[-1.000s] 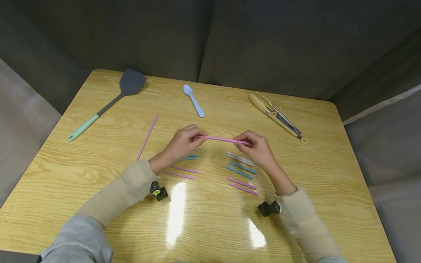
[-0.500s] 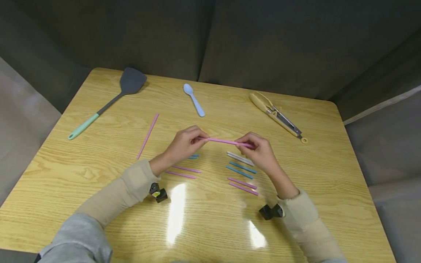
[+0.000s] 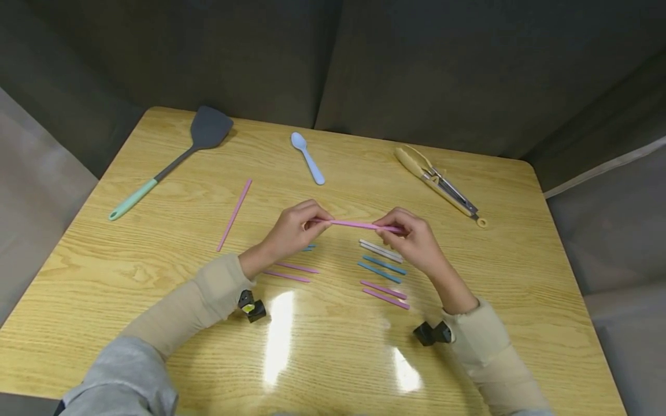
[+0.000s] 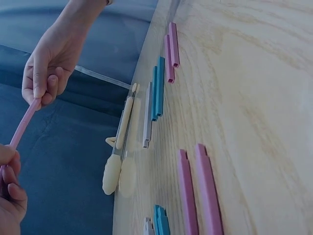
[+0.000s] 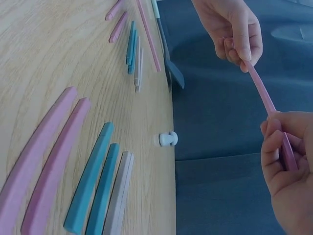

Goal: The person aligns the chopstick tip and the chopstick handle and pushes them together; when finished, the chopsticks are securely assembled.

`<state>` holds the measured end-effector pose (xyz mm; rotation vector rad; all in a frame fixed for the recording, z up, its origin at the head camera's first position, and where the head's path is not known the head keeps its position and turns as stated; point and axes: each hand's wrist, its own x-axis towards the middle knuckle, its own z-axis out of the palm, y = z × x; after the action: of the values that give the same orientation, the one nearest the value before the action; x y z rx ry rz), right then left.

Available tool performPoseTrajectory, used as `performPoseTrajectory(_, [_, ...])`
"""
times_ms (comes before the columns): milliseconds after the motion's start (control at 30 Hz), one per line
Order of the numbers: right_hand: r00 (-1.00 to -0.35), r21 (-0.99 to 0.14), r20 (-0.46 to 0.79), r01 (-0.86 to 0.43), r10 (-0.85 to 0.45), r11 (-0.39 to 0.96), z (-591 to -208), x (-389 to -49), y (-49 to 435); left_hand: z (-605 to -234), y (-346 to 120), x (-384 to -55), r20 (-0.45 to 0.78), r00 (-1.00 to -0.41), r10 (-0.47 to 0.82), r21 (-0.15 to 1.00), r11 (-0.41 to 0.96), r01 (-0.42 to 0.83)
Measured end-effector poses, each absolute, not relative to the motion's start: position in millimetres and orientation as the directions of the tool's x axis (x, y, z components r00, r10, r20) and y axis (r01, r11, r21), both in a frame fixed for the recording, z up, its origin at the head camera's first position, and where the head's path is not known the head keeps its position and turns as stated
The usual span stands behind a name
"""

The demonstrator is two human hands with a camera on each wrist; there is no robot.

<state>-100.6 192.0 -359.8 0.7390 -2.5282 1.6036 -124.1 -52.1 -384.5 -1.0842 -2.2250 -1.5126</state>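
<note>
Stick (image 3: 352, 224), pink, held crosswise, raised over the middle of the surface (image 3: 520, 271). Left hand (image 3: 293, 231) pinches its left end, thumb against fingers; right hand (image 3: 411, 242) pinches its right end, fingers curled round. Can't tell if one piece or two joined. Under right hand, going toward the near edge: white pair (image 3: 381, 251), touching, then blue pair (image 3: 384, 265), then pink pair (image 3: 385, 299). Similar pairs by left hand: second pink pair (image 3: 296, 268) nearest the near edge, second blue pair (image 5: 131, 49), second white pair (image 5: 138, 66), last two mostly hidden in head view. Longer pink stick (image 3: 234, 215) alone on the left edge side, slanted. Spoon (image 3: 308, 159), light blue, near middle of far edge, bowl toward it. Spatula (image 3: 174, 165) near far left corner, green handle toward left edge. Tongs (image 3: 437, 188), yellow and metal, near far right corner, ring end toward right edge. Dark curtain (image 3: 432, 75) behind far edge.
</note>
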Motion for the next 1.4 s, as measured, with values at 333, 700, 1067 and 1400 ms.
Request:
performPoseTrajectory(333, [-0.87, -0.837, 0.318, -0.444, -0.377, 0.319, -362, -100, 192, -385, -52, -123, 0.572, -0.691, 0.442, 0.7, 0.178, 0.692])
performPoseTrajectory(700, [-0.904, -0.78, 0.305, -0.417, -0.3, 0.467, -360, -101, 192, -376, -52, -128, 0.594, -0.606, 0.529, 0.515, 0.329, 0.792])
performPoseTrajectory(1067, [-0.884, -0.819, 0.298, -0.431, -0.361, 0.38, -355, -104, 189, -365, -63, -132, 0.556, -0.554, 0.62, 0.241, 0.517, 0.821])
performPoseTrajectory(1400, [-0.928, -0.788, 0.059, -0.269, -0.367, 0.554, -358, -109, 205, -369, -108, -137, 0.429, -0.774, 0.465, 0.392, 0.676, 0.623])
